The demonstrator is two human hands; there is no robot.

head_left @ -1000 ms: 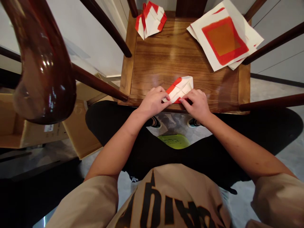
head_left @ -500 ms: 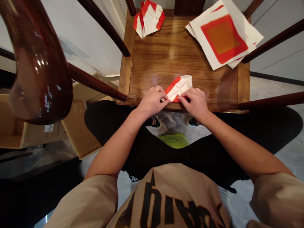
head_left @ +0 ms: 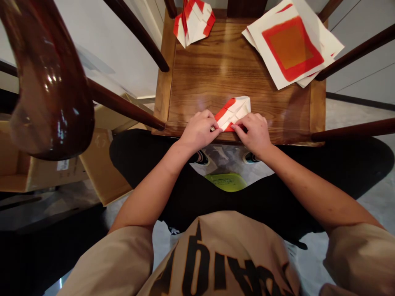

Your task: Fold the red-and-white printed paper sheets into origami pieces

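A folded red and white paper [head_left: 233,110] lies near the front edge of the wooden chair seat [head_left: 212,74]. At its lower left corner, my left hand [head_left: 202,128] pinches the paper between thumb and fingertips. My right hand [head_left: 254,129] is closed on the lower right side, with the thumb by a small red patch. Creases run across the paper's white face. The parts under my fingers are hidden.
Another folded red and white paper piece [head_left: 196,22] rests at the seat's back left. A stack of square sheets with red borders [head_left: 267,45] lies at the back right. Dark chair spindles [head_left: 129,105] flank the seat. Open cardboard boxes [head_left: 101,164] stand at the left, and a green object [head_left: 228,182] is below.
Both hands keep almost the same hold on the folded paper. The view has shifted very slightly.
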